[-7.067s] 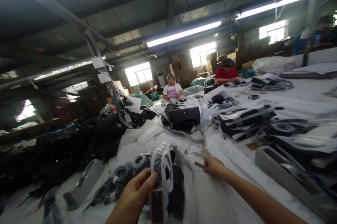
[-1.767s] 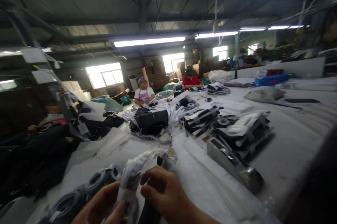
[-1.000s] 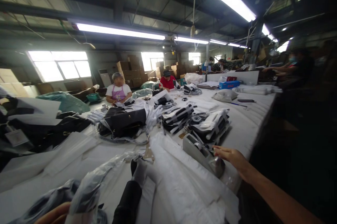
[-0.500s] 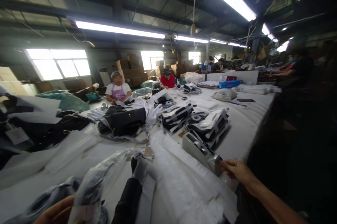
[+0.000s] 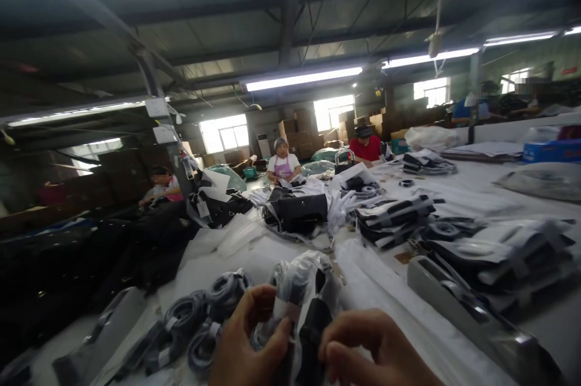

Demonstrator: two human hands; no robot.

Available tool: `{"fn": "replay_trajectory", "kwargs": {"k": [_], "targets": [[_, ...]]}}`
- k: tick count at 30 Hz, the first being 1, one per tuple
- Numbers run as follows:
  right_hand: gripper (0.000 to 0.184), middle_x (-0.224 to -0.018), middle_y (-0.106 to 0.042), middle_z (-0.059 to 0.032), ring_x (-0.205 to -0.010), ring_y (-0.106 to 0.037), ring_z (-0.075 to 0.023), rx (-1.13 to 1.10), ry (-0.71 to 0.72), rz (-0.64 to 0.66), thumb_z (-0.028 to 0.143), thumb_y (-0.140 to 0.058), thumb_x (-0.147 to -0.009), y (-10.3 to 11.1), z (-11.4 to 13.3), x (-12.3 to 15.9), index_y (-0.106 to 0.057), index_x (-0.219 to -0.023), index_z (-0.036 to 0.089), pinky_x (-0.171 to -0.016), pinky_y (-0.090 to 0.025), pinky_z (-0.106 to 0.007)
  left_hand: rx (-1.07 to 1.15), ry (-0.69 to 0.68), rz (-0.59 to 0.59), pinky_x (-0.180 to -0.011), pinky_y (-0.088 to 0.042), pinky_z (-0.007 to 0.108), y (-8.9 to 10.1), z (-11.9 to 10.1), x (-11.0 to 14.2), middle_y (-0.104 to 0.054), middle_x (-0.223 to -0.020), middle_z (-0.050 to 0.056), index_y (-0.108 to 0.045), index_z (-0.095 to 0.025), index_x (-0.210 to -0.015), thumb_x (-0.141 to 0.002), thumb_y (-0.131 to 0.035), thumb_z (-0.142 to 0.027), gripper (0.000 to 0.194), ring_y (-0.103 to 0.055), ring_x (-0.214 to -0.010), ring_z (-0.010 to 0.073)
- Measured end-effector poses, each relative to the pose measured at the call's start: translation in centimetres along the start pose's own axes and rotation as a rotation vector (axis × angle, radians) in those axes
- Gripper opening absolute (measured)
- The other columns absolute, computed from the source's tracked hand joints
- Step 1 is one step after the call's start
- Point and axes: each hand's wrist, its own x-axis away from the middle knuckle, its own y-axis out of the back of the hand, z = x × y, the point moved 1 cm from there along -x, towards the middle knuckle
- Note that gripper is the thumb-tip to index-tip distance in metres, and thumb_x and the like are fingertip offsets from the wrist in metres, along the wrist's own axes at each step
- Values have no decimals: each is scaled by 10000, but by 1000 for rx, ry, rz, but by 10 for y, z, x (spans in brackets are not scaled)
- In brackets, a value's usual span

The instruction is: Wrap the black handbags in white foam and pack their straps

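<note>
My left hand (image 5: 247, 343) and my right hand (image 5: 370, 346) meet at the bottom edge, both closed around a clear plastic bag (image 5: 299, 280) that holds a coiled black strap. The bag stands up between my thumbs and fingers. A black strap piece (image 5: 313, 325) hangs in front of the bag between the hands. Several coiled black straps (image 5: 200, 313) lie on the white table just left of my left hand.
A grey tape dispenser (image 5: 458, 301) lies to the right, another (image 5: 104, 331) to the left. Stacks of bagged straps (image 5: 394, 216) and a black handbag (image 5: 297, 212) sit further back. Other people sit at the table's far end. Dark bags are piled at the left.
My right hand has left the tape dispenser at the right and come back to the bag, joining my left hand. The view has swung left and down.
</note>
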Motion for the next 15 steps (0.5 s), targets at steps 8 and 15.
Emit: {"fn": "replay_trajectory", "kwargs": {"k": [8, 15], "targets": [[430, -488, -624, -24, -399, -469, -81, 157, -128, -131, 507, -687, -824, -24, -5, -36, -718, -630, 125, -402, -303, -181, -145, -116, -50, -817, -523, 327, -3, 0, 5, -735, -873, 28, -617, -225, -963, -664, -670, -442, 373, -683, -871, 228], [399, -507, -650, -27, -383, -488, -76, 188, -186, -79, 470, -695, -821, -16, -1, -35, -707, -625, 123, -378, -319, -162, -158, -170, -25, -766, -532, 288, -1, 4, 0, -707, -812, -8, -624, -243, -931, -646, -672, -394, 326, -671, -786, 189]]}}
